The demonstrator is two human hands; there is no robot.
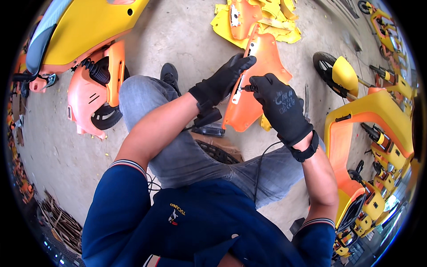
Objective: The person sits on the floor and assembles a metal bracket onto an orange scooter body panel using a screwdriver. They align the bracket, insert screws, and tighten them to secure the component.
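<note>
I sit with an orange plastic scooter body panel point(267, 58) standing upright in front of my knees. My left hand point(222, 80), in a black glove, grips the panel's left edge near its top. My right hand point(280, 104), also gloved in black, pinches a small dark part or tool tip point(246, 88) against a white fitting point(237, 94) on the panel's inner face. What exactly the fingers pinch is too small to tell. A black cable point(260, 164) runs over my right thigh.
An orange and yellow scooter point(84, 49) stands at upper left. Another partly stripped orange and yellow scooter point(373, 129) is close on my right. A heap of yellow and orange panels point(262, 18) lies on the concrete floor ahead. Scrap lies at lower left point(58, 218).
</note>
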